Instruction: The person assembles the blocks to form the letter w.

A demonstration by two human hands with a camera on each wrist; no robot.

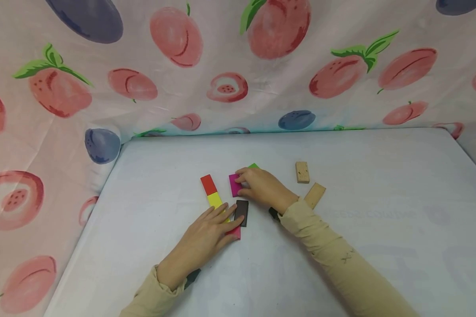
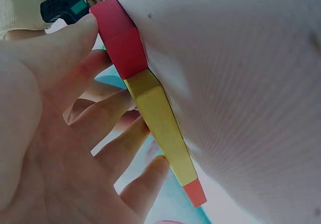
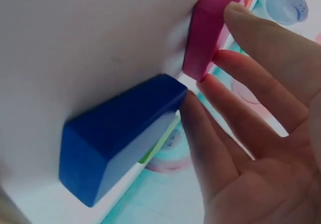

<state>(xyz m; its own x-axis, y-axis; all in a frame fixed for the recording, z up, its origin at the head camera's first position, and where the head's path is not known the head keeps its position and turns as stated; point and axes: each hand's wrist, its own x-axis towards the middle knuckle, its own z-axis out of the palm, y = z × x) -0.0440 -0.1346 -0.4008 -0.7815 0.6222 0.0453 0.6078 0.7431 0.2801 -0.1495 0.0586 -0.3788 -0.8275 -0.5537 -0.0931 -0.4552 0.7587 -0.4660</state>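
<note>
A slanting row of flat blocks runs from a red one [image 1: 208, 185] through yellow [image 1: 214, 200] to a pinkish-red one [image 1: 235, 231]. Over its lower part lies my left hand [image 1: 202, 237], fingers spread and fairly straight. Its thumb rests at the end of the pinkish-red block [image 2: 120, 40], and other fingertips touch the yellow part [image 2: 163, 128]. One finger reaches a black block [image 1: 242, 211] beside the row. With thumb and fingertips, my right hand [image 1: 262, 187] pinches a magenta block [image 1: 235, 186]. Another fingertip of it meets the end of a blue block [image 3: 120, 118], hidden in the head view.
A green block [image 1: 254, 166] peeks out behind the right hand. To the right lie two bare wooden blocks, one upper [image 1: 302, 172] and one partly under the sleeve [image 1: 315, 195]. A fruit-patterned cloth [image 1: 262, 97] hangs behind the white tabletop [image 1: 381, 176].
</note>
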